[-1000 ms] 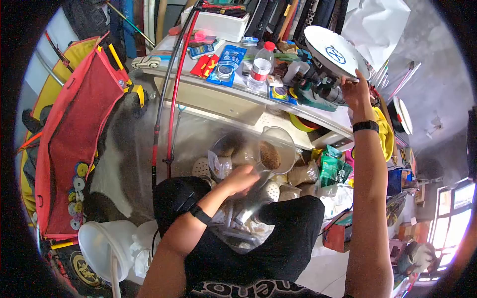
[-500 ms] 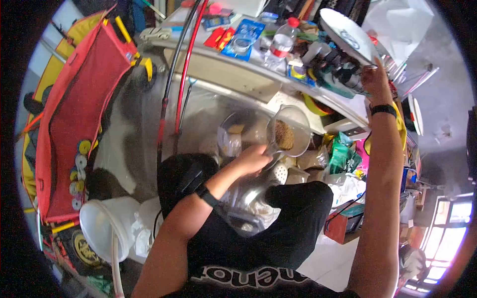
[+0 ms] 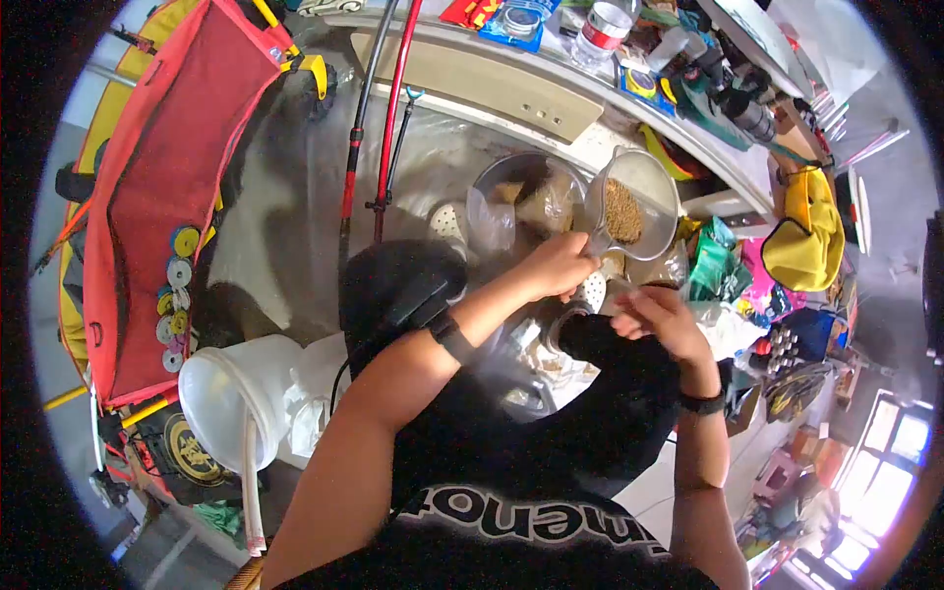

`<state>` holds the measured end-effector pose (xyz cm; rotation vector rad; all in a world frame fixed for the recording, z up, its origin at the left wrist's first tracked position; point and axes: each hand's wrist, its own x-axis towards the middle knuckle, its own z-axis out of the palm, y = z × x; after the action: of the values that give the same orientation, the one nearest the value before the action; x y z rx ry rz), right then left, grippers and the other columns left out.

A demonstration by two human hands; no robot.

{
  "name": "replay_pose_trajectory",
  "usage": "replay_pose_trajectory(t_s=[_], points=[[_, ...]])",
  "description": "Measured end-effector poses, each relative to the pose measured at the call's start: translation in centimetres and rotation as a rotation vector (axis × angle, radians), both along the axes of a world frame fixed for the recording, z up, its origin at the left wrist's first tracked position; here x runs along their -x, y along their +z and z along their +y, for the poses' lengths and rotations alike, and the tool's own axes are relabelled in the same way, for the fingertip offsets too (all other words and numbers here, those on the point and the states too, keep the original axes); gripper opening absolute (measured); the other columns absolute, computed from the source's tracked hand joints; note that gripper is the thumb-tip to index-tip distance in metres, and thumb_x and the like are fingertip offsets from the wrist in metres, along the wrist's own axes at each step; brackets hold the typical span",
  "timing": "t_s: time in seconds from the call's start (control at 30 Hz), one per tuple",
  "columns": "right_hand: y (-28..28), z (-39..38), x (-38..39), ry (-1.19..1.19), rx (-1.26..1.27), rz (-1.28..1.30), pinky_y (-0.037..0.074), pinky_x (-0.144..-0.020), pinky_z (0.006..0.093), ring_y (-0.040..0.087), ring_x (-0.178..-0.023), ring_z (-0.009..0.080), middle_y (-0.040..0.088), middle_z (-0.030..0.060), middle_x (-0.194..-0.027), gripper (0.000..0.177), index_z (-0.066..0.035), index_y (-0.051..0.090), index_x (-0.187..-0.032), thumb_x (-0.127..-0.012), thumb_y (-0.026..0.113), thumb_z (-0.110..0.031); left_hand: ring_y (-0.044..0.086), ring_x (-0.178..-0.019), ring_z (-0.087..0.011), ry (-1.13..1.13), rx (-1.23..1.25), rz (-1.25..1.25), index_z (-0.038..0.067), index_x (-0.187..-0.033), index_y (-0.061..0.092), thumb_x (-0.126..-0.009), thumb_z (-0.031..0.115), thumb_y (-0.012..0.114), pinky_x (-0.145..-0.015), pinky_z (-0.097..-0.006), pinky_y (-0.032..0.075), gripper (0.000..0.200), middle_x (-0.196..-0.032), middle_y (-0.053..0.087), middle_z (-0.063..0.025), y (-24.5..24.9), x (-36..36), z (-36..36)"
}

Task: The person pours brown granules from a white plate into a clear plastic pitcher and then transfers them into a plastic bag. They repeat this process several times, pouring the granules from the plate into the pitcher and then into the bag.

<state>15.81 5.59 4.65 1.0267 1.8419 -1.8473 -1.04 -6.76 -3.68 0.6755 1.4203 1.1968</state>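
Note:
My left hand (image 3: pixel 559 265) is closed around the handle of a clear plastic measuring jug (image 3: pixel 661 192). Brown pellets (image 3: pixel 621 211) lie in the jug, which leans so that I look into it. Above my knee, my right hand (image 3: pixel 661 320) has loosely bent fingers that are apart, and I see nothing in them. Behind the jug stands a wide round basin (image 3: pixel 489 175) with clear plastic bags in it. At the upper right, a round white disc-shaped object (image 3: pixel 757 39) is tilted over the cluttered desk, apart from my hand.
A desk edge (image 3: pixel 551 64) runs across the top, with a red-labelled bottle (image 3: pixel 602 37) on it. Left are a long red fabric bag (image 3: pixel 162 187), upright rods (image 3: pixel 386 128) and a white bucket (image 3: pixel 211 393). A yellow bag (image 3: pixel 806 231) hangs at the right.
My right hand has let go of the round white disc and come down to my knee. My view has shifted, and the jug, still in my left hand, appears farther right.

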Motion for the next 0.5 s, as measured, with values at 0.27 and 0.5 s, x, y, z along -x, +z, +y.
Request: replay_pose_trajectory(t_s=[0.27,0.5], points=[[-5.7,-1.5,3.1,-0.426,0.618,0.293,0.051,-0.053,0.0410,0.061,-0.079,0.0234,0.058,0.0077,-0.112,0.034,-0.012,0.053,-0.113,-0.095,0.043,-0.039,0.050,-0.043,-0.0133,0.013,-0.112,-0.145,0.001,-0.088,0.049,-0.090,0.019,0.051,-0.037,-0.0291,0.040,0.018,-0.065,0.052,-0.0045,2.0,-3.9,0.6],[-6.5,0.1,4.5,-0.668,0.586,0.599,0.053,-0.076,0.0403,0.061,-0.088,0.0245,0.060,0.0123,-0.110,0.018,-0.006,0.056,-0.100,-0.090,0.051,-0.021,0.060,-0.083,-0.0134,-0.107,-0.346,-0.189,0.002,-0.101,0.055,-0.092,0.023,0.051,-0.070,-0.0311,0.049,0.023,-0.091,0.059,-0.0044,0.5,-2.2,1.7]])
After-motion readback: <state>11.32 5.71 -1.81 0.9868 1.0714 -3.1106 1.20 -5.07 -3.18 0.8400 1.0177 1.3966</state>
